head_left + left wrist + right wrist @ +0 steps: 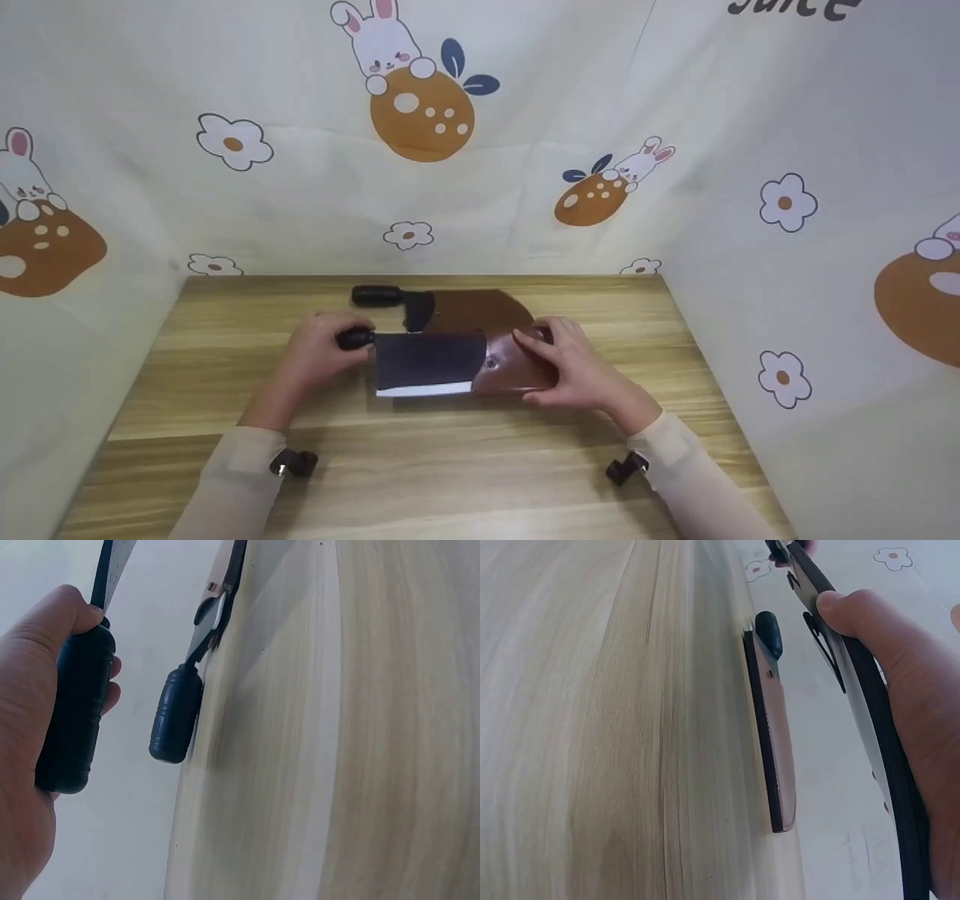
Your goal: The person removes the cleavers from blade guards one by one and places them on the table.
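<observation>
A cleaver [427, 360] with a broad dark blade is held above the table, its pale cutting edge facing me. My left hand [324, 346] grips its black ridged handle [79, 712], thumb near the blade's base. Over the blade's right part sits a brown leather sheath [506, 375] with a snap button; the left part of the blade is bare. My right hand [581, 367] holds that sheath at its right end, thumb along one edge [862, 675]. Behind it, a second cleaver with a black handle [377, 295] lies on the table inside another brown sheath [480, 309].
The wood-grain table [450, 465] extends toward me and to both sides. Pale fabric walls [300, 195] printed with rabbits and flowers stand along its back and sides. Each sleeve carries a small black device [300, 463] at the wrist.
</observation>
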The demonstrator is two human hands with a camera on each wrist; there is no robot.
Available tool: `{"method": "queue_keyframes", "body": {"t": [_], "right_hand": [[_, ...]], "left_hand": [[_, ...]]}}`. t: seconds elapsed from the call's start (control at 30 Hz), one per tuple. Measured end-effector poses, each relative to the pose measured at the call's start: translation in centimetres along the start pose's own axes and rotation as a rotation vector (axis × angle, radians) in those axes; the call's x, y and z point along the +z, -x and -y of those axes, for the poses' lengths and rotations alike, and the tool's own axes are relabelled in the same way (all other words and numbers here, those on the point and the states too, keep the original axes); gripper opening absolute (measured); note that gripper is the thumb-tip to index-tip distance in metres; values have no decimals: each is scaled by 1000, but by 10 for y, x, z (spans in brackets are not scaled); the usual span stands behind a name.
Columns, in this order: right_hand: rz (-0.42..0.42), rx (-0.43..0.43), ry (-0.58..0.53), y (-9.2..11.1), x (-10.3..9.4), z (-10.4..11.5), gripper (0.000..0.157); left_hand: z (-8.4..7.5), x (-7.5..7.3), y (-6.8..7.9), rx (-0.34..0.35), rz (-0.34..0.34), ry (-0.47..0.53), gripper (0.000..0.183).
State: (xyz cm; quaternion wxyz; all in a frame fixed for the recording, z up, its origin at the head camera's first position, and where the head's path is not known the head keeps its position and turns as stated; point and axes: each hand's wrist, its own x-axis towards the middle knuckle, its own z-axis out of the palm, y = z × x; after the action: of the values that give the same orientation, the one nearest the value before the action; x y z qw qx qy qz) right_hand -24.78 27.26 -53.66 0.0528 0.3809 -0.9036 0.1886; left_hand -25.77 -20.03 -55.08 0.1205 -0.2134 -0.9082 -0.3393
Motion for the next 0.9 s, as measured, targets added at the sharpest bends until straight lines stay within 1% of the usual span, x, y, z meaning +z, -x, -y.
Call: {"method": "queue_keyframes", "body": {"t": [0.13,0.43,0.7,0.8,0.9], "right_hand": [[-9,-12,8,0,-1,0,107],[-33,-48,6,-1,-1,-1,106],[-12,-20,-15,1,1,-4,108],[0,-16,-9,2,0,-5,107],[-10,-27,-13,3,1,-6,105]], "left_hand": [[0,-1,0,5,4,-5,40],[-3,-4,1,-17,9,-15,39],[1,-4,2,-40,23,-10,40],[1,-5,2,-41,32,-15,40],[1,-6,2,-39,35,-20,40]]}}
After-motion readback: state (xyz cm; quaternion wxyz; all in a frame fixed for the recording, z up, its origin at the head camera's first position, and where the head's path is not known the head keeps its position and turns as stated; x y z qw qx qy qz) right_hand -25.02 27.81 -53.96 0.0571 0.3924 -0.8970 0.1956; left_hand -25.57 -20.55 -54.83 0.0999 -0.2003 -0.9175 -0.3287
